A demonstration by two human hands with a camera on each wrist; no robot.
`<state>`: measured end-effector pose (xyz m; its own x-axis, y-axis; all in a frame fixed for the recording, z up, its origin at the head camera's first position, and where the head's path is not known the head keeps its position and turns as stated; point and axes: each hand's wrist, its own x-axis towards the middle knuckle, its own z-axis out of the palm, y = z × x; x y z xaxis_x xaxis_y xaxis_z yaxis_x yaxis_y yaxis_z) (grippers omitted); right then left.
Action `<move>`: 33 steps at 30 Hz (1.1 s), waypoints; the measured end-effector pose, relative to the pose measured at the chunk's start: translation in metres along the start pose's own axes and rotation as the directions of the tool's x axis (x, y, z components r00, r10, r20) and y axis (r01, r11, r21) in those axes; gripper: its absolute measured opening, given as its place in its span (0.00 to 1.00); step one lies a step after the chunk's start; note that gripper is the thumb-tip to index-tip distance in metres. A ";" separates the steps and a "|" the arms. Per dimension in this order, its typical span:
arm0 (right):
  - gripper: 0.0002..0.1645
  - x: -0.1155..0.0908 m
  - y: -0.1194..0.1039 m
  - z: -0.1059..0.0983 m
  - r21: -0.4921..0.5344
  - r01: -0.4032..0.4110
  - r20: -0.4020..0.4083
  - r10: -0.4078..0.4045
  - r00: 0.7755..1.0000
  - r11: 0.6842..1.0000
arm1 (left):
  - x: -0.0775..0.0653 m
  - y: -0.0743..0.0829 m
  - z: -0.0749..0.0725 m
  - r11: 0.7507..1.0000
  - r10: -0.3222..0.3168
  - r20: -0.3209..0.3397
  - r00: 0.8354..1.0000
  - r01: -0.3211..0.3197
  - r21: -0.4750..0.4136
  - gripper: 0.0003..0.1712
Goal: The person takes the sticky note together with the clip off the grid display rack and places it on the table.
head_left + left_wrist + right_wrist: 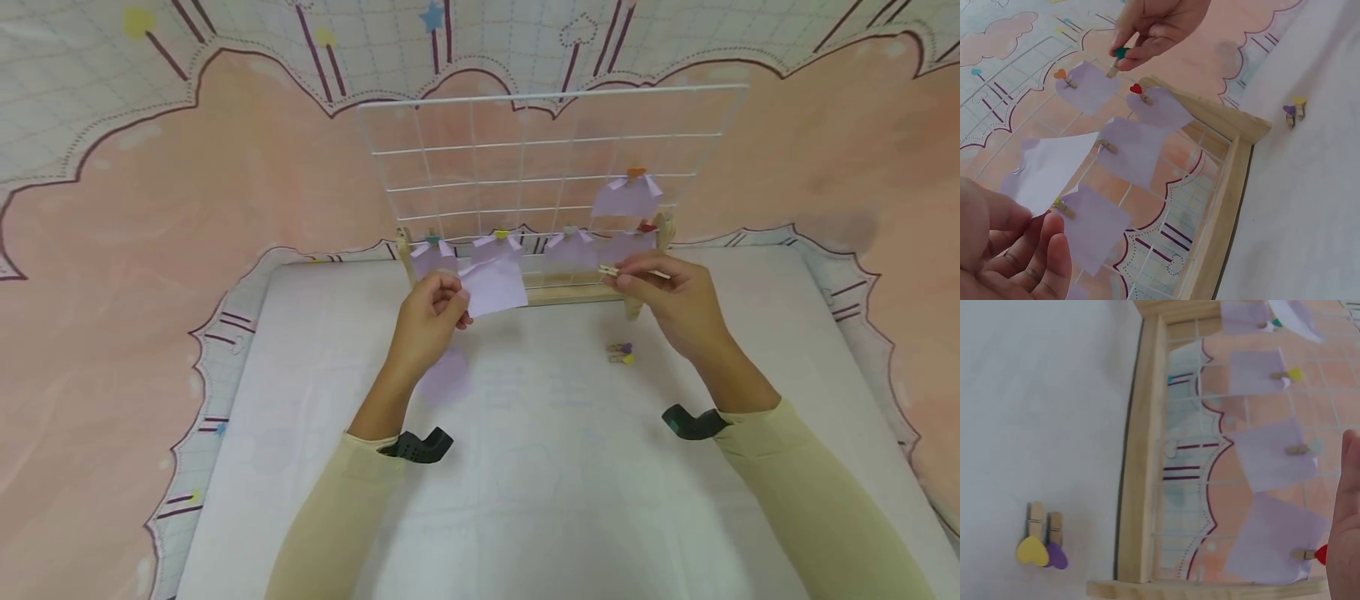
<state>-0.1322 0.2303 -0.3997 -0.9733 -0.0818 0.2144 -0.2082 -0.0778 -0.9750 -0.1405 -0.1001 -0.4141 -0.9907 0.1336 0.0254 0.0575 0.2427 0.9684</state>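
Note:
My left hand (431, 321) pinches the edge of a pale purple sheet of paper (497, 287), raised in front of the wire grid rack. Held between the right hand's (675, 304) thumb and fingers is a small wooden clothespin (608, 271), its green heart (1121, 52) showing in the left wrist view. The white wire grid (555, 95) stands in a wooden frame (577, 294). Several purple sheets hang from it on heart clothespins; one under an orange heart (636, 172) is higher than the row below. The right hand is close to the grid's right side.
Two clothespins lie on the white tabletop near the frame, one with a yellow heart (1033, 551), one with a purple heart (1056, 556). Another purple sheet (444, 379) lies on the table beside the left wrist. Patterned peach cloth (247, 158) surrounds the table.

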 end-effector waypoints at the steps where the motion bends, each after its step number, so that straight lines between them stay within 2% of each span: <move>1: 0.07 -0.001 0.002 -0.001 0.011 -0.007 0.005 0.007 1.000 1.000 | -0.001 -0.001 -0.001 1.000 -0.004 0.000 1.000 0.004 -0.002 0.07; 4: 0.06 -0.005 0.007 -0.005 0.036 -0.039 0.014 0.038 0.999 0.999 | -0.004 -0.004 -0.004 1.000 -0.014 0.004 1.000 0.014 0.005 0.07; 11: 0.09 -0.014 0.013 -0.013 -0.098 -0.125 0.008 0.127 0.992 0.987 | -0.009 -0.009 -0.007 0.999 -0.045 0.012 0.999 0.044 0.014 0.06; 16: 0.13 -0.020 0.018 -0.016 -0.219 -0.223 -0.021 0.224 0.974 0.950 | -0.014 -0.015 -0.010 0.998 -0.067 -0.002 0.998 0.067 -0.001 0.07; 19: 0.15 -0.024 0.023 -0.017 -0.294 -0.253 -0.026 0.257 0.966 0.922 | -0.017 -0.019 -0.011 0.997 -0.083 -0.007 0.997 0.083 -0.007 0.08; 21: 0.14 -0.028 0.026 -0.018 -0.290 -0.268 -0.022 0.274 0.962 0.919 | -0.019 -0.022 -0.012 0.996 -0.094 -0.011 0.995 0.094 -0.005 0.08; 26: 0.07 -0.034 0.033 -0.021 -0.197 -0.300 -0.007 0.305 0.952 0.933 | -0.023 -0.031 -0.015 0.993 -0.117 -0.016 0.993 0.117 0.013 0.07; 33: 0.18 -0.042 0.042 -0.025 -0.246 -0.299 0.011 0.311 0.950 0.922 | -0.031 -0.046 -0.020 0.989 -0.149 -0.010 0.989 0.149 0.022 0.08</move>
<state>-0.1022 0.2549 -0.4509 -0.9887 -0.1126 -0.0991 0.0755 0.1973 -0.9774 -0.1152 -0.1348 -0.4541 -0.9895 0.0860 -0.1164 -0.0881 0.2805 0.9558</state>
